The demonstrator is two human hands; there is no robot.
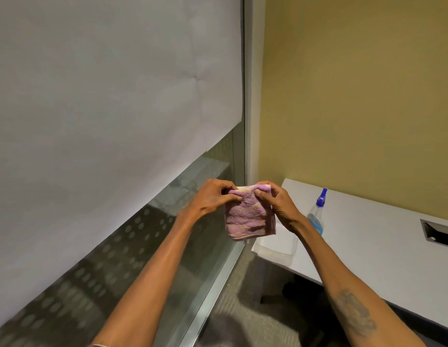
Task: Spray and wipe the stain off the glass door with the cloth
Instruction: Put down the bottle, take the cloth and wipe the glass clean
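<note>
A purple folded cloth [248, 216] hangs in mid-air in front of me, pinched along its top edge by both hands. My left hand [213, 196] grips its upper left corner and my right hand [275, 204] its upper right corner. The glass door [147, 246] runs along the left, dotted with a frosted pattern, its upper part covered by a white blind [105, 96]. I cannot make out a stain on the glass. A clear spray bottle [317, 214] with blue liquid and a blue nozzle stands on the white table, just right of my right wrist.
The white table [380, 241] fills the right side, with a clear plastic container [278, 244] at its near corner and a dark cable slot [438, 232] farther right. A yellow wall rises behind it. A metal door frame [213, 294] runs along the grey carpet.
</note>
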